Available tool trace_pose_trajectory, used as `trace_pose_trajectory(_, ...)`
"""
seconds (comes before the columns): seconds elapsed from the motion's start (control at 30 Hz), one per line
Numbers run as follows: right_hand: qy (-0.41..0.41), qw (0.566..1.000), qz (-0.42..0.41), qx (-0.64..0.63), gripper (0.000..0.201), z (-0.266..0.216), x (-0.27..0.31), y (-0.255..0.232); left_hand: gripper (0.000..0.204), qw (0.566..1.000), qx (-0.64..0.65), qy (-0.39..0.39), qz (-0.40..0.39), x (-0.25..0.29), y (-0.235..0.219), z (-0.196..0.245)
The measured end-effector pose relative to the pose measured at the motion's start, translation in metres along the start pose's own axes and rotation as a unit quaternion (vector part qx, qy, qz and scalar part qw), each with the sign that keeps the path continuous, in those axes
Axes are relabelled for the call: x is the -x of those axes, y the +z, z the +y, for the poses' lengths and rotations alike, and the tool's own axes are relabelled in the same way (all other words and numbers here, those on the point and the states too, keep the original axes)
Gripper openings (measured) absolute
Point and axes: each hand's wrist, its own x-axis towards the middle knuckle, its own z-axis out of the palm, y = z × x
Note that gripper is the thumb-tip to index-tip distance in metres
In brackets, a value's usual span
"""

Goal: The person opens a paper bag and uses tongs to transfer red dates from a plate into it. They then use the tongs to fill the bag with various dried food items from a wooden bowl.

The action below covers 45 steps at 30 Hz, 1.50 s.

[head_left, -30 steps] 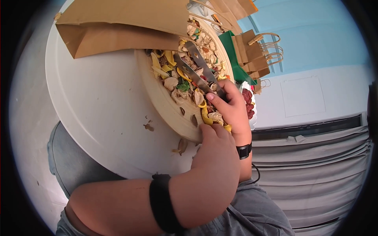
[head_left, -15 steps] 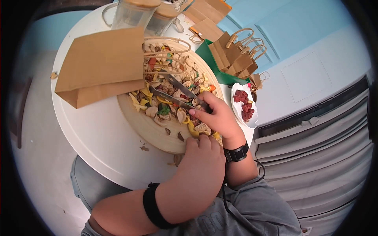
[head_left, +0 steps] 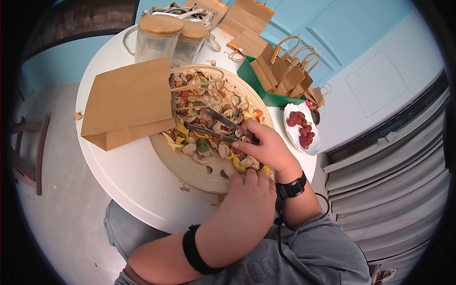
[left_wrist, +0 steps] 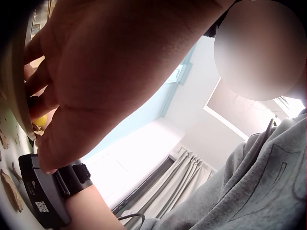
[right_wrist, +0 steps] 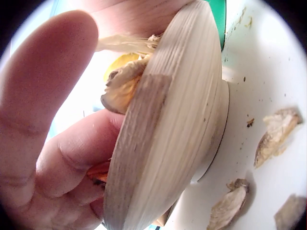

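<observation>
A round wooden plate [head_left: 178, 171] holds dried petals and pods [head_left: 204, 147]. My right hand [head_left: 270, 147] grips metal tongs [head_left: 221, 118] between thumb and fingers; their arms stand apart over the pieces, tips near the brown bag's handles. Bent and relaxed, the fingers of my left hand [head_left: 244, 204] rest over the plate's near rim. In the left wrist view, my left hand [left_wrist: 105, 72] reaches over the rim, thumb apart. The right wrist view shows the left hand [right_wrist: 53, 148] close by the plate's outer wall [right_wrist: 168, 120]; the tongs are not visible there.
A brown paper bag [head_left: 133, 99] lies across the plate's left edge. Lidded glass jars [head_left: 156, 42] stand behind. On the right are a green box [head_left: 259, 80] with small bags and a white dish [head_left: 311, 147] of dark red pieces. Debris [head_left: 184, 188] lies on the white table.
The head view has shifted, bringing the jars, the whole table edge and a chair into sight. Both hands keep nearly the same place at the plate; the tongs stay in the right hand.
</observation>
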Motion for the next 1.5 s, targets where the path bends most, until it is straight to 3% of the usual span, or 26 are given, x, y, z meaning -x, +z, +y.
trace_pose_trajectory(1.43,-0.024,1.000,0.012,0.008,0.038,-0.0002,0.0002,-0.0011,0.042,0.999,0.008,0.013,0.031,-0.0014,0.0046,-0.0013)
trace_pose_trajectory(1.5,0.008,1.000,-0.009,0.005,0.034,-0.0038,0.0005,-0.0027,0.042,0.999,0.014,0.012,0.032,-0.0015,0.0050,-0.0015)
